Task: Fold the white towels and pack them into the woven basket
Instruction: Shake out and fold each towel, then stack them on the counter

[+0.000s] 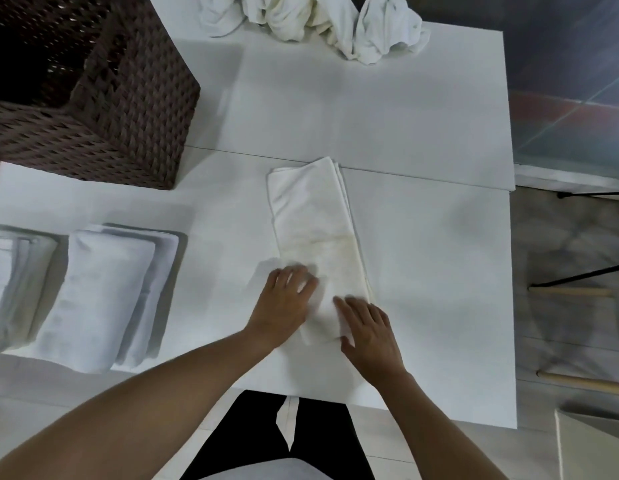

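A white towel, folded into a long narrow strip, lies lengthwise on the white table. My left hand rests on its near left edge, fingers slightly bent. Beside it, my right hand lies flat on the strip's near end with straight fingers. Folded white towels are stacked at the left, with another stack at the frame's left edge. The dark brown woven basket stands at the back left. Several crumpled white towels are heaped at the far edge.
The table ends at the right around. Past that edge are chair legs on a marbled floor. My dark trousers show below the table's near edge.
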`<act>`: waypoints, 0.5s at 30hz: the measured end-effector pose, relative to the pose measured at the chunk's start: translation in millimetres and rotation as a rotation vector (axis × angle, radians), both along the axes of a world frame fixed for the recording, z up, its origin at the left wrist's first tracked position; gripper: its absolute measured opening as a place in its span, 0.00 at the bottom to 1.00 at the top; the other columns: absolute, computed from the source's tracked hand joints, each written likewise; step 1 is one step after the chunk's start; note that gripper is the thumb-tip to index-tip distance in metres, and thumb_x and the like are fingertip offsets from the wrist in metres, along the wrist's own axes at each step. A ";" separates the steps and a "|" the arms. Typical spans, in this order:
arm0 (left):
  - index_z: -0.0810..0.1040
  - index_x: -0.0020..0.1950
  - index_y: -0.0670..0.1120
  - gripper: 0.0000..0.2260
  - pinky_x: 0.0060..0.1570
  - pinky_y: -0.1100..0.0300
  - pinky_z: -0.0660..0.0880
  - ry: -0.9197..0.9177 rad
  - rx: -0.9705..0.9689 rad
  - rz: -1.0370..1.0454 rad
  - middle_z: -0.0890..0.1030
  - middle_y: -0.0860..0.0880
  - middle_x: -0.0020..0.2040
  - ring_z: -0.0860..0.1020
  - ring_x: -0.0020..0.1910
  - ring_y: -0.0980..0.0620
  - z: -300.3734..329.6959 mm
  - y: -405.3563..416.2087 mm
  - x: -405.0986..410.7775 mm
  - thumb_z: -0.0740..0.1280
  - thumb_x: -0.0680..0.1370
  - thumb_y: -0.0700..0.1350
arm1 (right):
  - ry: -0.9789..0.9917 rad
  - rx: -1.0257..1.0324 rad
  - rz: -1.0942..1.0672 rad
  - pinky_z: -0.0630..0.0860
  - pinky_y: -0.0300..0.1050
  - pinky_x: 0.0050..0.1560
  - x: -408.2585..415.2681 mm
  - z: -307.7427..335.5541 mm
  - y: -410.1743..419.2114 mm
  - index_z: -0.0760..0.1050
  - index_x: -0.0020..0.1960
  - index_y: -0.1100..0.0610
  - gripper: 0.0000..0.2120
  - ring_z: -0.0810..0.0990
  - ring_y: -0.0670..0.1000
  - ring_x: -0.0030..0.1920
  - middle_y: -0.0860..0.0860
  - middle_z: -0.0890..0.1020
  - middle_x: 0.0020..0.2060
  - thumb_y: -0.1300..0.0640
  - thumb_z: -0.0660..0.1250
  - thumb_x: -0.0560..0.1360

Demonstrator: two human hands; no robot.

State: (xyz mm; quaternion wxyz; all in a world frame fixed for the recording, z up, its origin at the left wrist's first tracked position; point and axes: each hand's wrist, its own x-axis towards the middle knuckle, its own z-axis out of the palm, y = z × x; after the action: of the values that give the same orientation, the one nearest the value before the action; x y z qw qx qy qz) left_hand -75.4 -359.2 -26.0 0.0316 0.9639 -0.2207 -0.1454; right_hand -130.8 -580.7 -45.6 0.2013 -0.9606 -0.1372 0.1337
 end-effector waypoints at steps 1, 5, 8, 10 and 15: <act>0.73 0.67 0.45 0.29 0.61 0.45 0.73 0.023 -0.036 -0.031 0.75 0.40 0.64 0.75 0.61 0.38 -2.0 -1.7 -14.6 0.75 0.66 0.45 | 0.005 -0.004 -0.007 0.67 0.48 0.69 0.6 -0.1 1.3 0.68 0.77 0.52 0.41 0.73 0.54 0.70 0.50 0.74 0.69 0.61 0.75 0.65; 0.68 0.72 0.50 0.39 0.65 0.47 0.73 0.155 -0.092 -0.047 0.72 0.44 0.68 0.72 0.67 0.41 -14.9 5.8 -60.1 0.75 0.64 0.59 | 0.010 0.001 -0.053 0.67 0.47 0.65 0.3 -1.5 8.1 0.70 0.75 0.52 0.39 0.74 0.54 0.67 0.49 0.75 0.68 0.64 0.74 0.65; 0.70 0.73 0.50 0.40 0.64 0.48 0.73 0.142 -0.086 -0.017 0.73 0.43 0.69 0.73 0.66 0.41 -16.9 8.7 -65.2 0.77 0.63 0.55 | -0.003 -0.025 -0.056 0.70 0.49 0.60 0.4 -0.9 10.9 0.71 0.74 0.51 0.34 0.75 0.54 0.64 0.49 0.75 0.67 0.61 0.70 0.69; 0.72 0.71 0.49 0.31 0.61 0.48 0.75 0.041 -0.139 -0.013 0.75 0.43 0.66 0.76 0.61 0.41 -18.9 6.9 -65.4 0.74 0.68 0.46 | 0.010 -0.038 -0.064 0.72 0.50 0.59 1.4 1.5 14.0 0.71 0.73 0.52 0.33 0.76 0.55 0.63 0.49 0.75 0.67 0.61 0.70 0.68; 0.80 0.54 0.47 0.07 0.52 0.50 0.78 -0.185 -0.273 0.033 0.79 0.45 0.53 0.79 0.47 0.44 -26.9 2.7 -59.1 0.67 0.78 0.40 | 0.052 -0.062 -0.046 0.68 0.50 0.65 -3.9 4.8 15.7 0.67 0.76 0.51 0.38 0.71 0.53 0.68 0.49 0.72 0.69 0.53 0.71 0.68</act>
State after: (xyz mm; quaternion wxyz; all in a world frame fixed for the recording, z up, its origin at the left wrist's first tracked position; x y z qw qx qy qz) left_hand -134.5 -356.6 -52.9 0.1440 0.9635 -0.2246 -0.0241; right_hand -134.6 -565.0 -40.8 0.1780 -0.9654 -0.1056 0.1584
